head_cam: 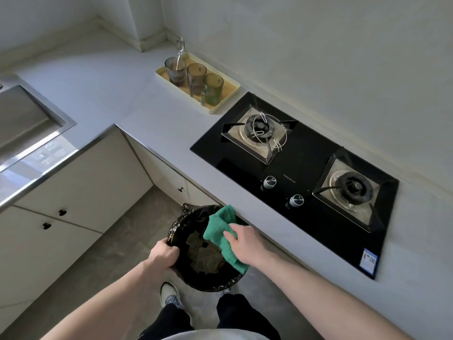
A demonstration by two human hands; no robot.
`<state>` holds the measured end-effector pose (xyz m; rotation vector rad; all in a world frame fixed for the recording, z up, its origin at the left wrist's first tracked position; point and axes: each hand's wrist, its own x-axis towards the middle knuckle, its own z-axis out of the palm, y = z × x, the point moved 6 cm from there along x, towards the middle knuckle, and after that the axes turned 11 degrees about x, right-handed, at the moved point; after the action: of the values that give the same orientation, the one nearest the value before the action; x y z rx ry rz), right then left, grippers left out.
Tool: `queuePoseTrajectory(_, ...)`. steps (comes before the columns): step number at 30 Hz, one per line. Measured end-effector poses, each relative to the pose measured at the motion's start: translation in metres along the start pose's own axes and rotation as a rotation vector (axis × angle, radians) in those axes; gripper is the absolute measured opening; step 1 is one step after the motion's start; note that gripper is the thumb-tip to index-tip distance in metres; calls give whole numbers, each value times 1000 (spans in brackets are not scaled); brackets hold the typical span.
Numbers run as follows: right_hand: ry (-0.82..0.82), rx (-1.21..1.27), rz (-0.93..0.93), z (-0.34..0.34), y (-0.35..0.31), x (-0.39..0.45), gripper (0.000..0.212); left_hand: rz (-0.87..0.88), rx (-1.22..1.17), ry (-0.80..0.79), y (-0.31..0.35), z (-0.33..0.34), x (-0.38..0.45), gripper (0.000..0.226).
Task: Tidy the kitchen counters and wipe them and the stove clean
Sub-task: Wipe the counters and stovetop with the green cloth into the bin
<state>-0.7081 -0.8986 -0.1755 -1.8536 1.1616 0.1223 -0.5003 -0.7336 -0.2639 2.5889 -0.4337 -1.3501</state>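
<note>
My right hand (245,241) grips a green cloth (219,229) just off the counter's front edge, above a bin lined with a black bag (196,278). My left hand (163,253) holds the bin's left rim. Scraps lie inside the bin. The grey counter (152,119) runs from the corner to the right. Set into it is a black glass stove (301,168) with two burners and two knobs.
A yellow tray (228,96) with three tinted glasses stands left of the stove near the wall. A steel sink (29,119) is at the far left. White cabinet doors (85,182) sit below the counter. My shoe (169,294) is on the grey floor by the bin.
</note>
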Motion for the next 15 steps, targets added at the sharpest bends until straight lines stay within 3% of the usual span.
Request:
queuePoseTrajectory(9,444,130,-115,-118,-32,4,26,1,4,32,-21,-45,9,31)
queuePoseTrajectory(12,512,83,-156,-155,-35,22,27,-32,-24,43,-29,-52,15,34)
queuePoseTrajectory(15,472,15,-145,-166,-45,55,26,-58,-79,62,-32,-56,17,32)
